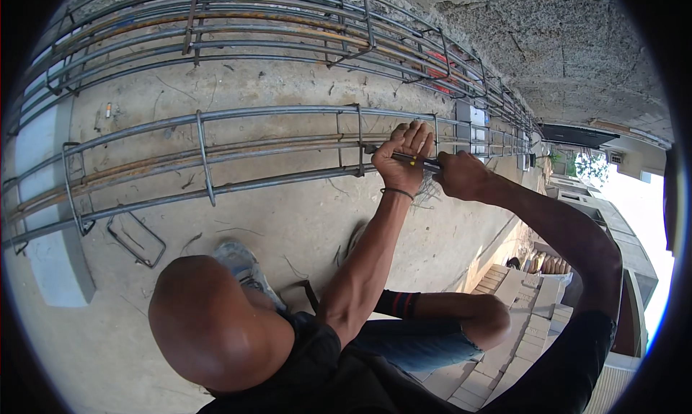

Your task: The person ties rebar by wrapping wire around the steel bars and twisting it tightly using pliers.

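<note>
My right hand (463,176) is closed around the handle end of a dark pliers-like tool (414,159) with yellow spots. The tool crosses in front of my left palm, and its far end reaches a stirrup (361,141) on a long rebar cage (274,185). My left hand (398,170) has its fingers stretched upward, with the palm against or just behind the tool; whether it bears on the tool I cannot tell. A dark band circles my left wrist. Thin loose wires (430,192) show below my hands. Any tie at the tool's tip is too small to make out.
A second rebar cage (238,16) runs behind, beside a rough wall (548,46). Pale blocks (52,270) support the near cage. A loose stirrup (137,239) lies on the concrete floor near my left shoe (245,266). Stacked blocks (515,324) stand at the right.
</note>
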Tool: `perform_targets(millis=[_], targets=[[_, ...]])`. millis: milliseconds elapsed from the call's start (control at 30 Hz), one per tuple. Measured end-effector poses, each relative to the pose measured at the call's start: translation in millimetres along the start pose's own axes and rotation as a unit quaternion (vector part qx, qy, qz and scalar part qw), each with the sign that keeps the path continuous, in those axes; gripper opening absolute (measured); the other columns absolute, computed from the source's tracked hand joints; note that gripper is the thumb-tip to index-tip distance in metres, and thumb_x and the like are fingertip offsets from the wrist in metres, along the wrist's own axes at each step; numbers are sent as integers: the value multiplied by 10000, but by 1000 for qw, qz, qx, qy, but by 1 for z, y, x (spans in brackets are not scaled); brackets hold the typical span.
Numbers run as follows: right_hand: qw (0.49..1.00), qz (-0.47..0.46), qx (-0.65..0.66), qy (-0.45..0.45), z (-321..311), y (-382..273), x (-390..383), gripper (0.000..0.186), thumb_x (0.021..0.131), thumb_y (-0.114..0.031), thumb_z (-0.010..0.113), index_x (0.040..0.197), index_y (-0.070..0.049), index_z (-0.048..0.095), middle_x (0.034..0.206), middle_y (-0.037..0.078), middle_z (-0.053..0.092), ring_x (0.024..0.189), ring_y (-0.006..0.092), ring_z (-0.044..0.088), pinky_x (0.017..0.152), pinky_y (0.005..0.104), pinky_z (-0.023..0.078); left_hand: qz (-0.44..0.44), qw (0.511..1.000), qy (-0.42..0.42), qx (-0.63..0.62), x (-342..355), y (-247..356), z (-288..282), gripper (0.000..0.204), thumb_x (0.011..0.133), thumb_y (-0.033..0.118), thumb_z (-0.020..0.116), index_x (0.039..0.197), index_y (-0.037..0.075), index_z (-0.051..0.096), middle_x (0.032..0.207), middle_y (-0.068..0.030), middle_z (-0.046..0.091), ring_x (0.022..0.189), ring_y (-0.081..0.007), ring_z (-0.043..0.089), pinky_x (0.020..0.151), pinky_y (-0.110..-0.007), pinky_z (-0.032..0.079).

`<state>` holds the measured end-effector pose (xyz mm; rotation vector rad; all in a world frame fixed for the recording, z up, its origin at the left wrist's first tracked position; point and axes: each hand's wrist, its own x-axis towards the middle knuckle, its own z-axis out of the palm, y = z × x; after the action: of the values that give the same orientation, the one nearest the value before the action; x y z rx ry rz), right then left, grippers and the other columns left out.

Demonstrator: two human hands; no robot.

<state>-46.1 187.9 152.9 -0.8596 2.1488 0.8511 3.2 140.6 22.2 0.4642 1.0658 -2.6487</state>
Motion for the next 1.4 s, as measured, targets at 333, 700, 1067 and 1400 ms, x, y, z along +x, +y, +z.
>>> perform_targets(millis=[333, 700, 1067, 1400], targets=[[883, -150, -310, 318, -32, 27, 20, 180, 760, -99, 530, 926, -36, 501, 770, 129, 537, 758, 276, 545, 668, 394, 425, 41, 996, 72, -45, 10, -11, 13, 189, 836, 243, 641, 938, 104, 563, 957, -51, 635, 935, -214, 604, 904, -439, 467], [948, 12, 280, -150, -76, 38, 3, 347, 817, -338, 650, 904, -4, 623, 728, 65, 621, 671, 150, 594, 632, 291, 470, 26, 992, 109, 53, -8, -8, 15, 271, 836, 333, 623, 914, 81, 563, 835, -78, 636, 829, -218, 633, 795, -385, 527], [987, -62, 138, -59, -91, 46, -11, 260, 794, -246, 665, 764, 12, 645, 622, 56, 611, 591, 145, 591, 565, 292, 460, 83, 879, 99, 458, -43, -39, -30, 319, 905, 342, 562, 966, 29, 554, 690, -80, 633, 516, -144, 626, 406, -224, 486], [613, -89, 785, -5, 166, 31, -59, 217, 951, -273, 483, 976, -81, 386, 779, 102, 594, 692, 171, 602, 640, 303, 509, 127, 480, -155, 854, -42, 4, -14, 276, 803, 208, 696, 951, -15, 632, 748, -122, 665, 649, -187, 657, 558, -292, 521]])
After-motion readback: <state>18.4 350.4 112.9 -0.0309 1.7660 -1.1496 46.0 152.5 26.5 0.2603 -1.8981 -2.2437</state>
